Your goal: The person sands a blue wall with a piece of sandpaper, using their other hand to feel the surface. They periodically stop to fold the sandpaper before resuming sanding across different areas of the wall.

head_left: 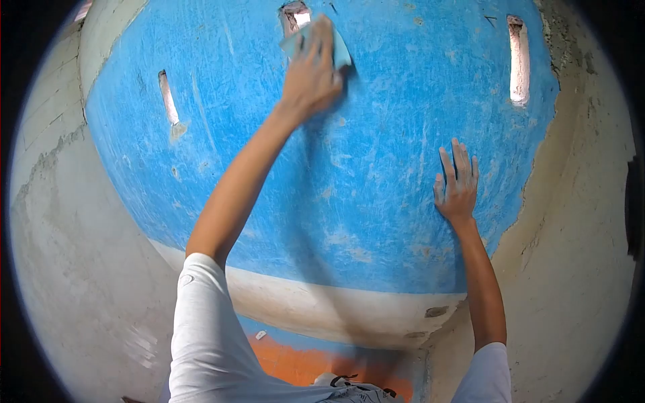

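My left hand (312,77) is raised high on the blue wall (396,114), pressing a folded pale green sheet of sandpaper (341,51) against the surface. The sheet's edges show on both sides of my fingers; its underside is hidden. Just above the fingers is a narrow slot (293,13) in the wall with broken edges. Lower and to the right, my right hand (458,191) lies flat on the blue paint, fingers spread, holding nothing. Whitish dust coats its fingers. The paint looks scuffed, with pale scratches and patches.
Two more narrow slots pierce the wall, one at left (168,97) and one at right (519,62). Bare grey plaster walls flank it left (74,215) and right (571,221). Below are a white band (282,295), an orange floor (295,363) and a small white piece (261,334).
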Demonstrator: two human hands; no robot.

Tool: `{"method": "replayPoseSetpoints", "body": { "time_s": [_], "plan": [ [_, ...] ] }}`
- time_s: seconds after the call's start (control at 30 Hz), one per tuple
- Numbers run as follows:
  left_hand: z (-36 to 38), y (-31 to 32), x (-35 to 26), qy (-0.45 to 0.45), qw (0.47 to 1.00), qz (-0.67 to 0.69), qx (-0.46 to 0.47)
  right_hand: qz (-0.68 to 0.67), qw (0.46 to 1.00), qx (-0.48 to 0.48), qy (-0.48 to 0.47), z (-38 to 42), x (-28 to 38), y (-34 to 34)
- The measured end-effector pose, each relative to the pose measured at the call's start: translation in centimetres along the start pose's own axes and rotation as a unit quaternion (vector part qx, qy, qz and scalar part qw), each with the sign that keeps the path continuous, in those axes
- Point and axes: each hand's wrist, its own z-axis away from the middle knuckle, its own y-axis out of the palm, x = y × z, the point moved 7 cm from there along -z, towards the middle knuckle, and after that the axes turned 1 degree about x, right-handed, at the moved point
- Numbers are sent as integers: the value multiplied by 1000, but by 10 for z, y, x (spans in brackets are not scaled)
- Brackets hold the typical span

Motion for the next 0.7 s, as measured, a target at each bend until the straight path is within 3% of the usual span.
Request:
{"method": "replayPoseSetpoints", "body": {
  "time_s": [0.07,0.2,0.3,0.5,0.7],
  "plan": [
    [-36,1,27,-31,998,15,-49,-2,1000,1,0,-1,1,-1],
    [-9,0,10,-37,997,62,-42,5,1000,6,0,0,1,0],
    [23,5,-7,-9,999,17,26,4,1000,9,-2,2,1,0],
    [-45,2,30,-29,999,8,24,9,1000,9,-1,2,3,1],
    [12,5,-8,4,999,32,-11,13,1000,22,6,5,3,0]
  ]
}}
